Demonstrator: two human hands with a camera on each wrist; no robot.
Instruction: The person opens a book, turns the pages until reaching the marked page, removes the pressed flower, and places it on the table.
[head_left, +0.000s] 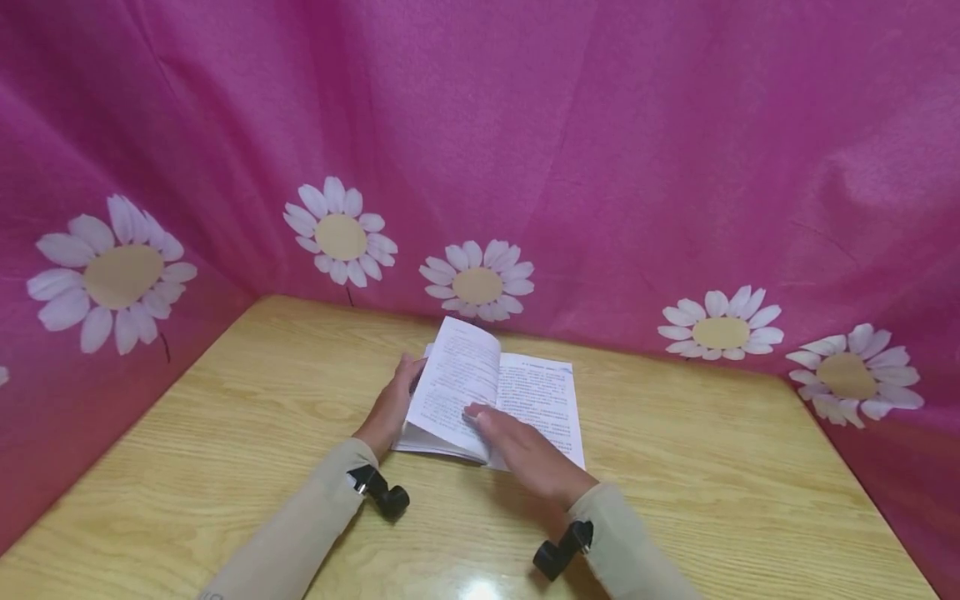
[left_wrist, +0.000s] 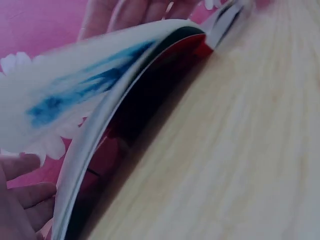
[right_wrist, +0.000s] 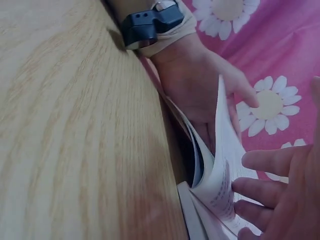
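Observation:
A book [head_left: 532, 400] with printed white pages lies spread on the table, and one leaf [head_left: 457, 375] stands raised and leaning over its left half. At the book's left edge is my left hand [head_left: 392, 408], partly hidden behind that leaf. Its thumb [right_wrist: 246, 94] points away from the paper in the right wrist view. My right hand [head_left: 528, 454] reaches across the lower middle, and its fairly straight fingers [right_wrist: 260, 190] touch the leaf's printed side. Blue artwork [left_wrist: 85, 85] shows on a page in the left wrist view, above a dark, curved-up cover [left_wrist: 145, 95].
The book rests on a light wooden table [head_left: 712, 483]. A pink cloth [head_left: 570, 167] printed with white daisies surrounds it at the back and sides. Both forearms wear beige sleeves with black wrist cameras [head_left: 558, 554].

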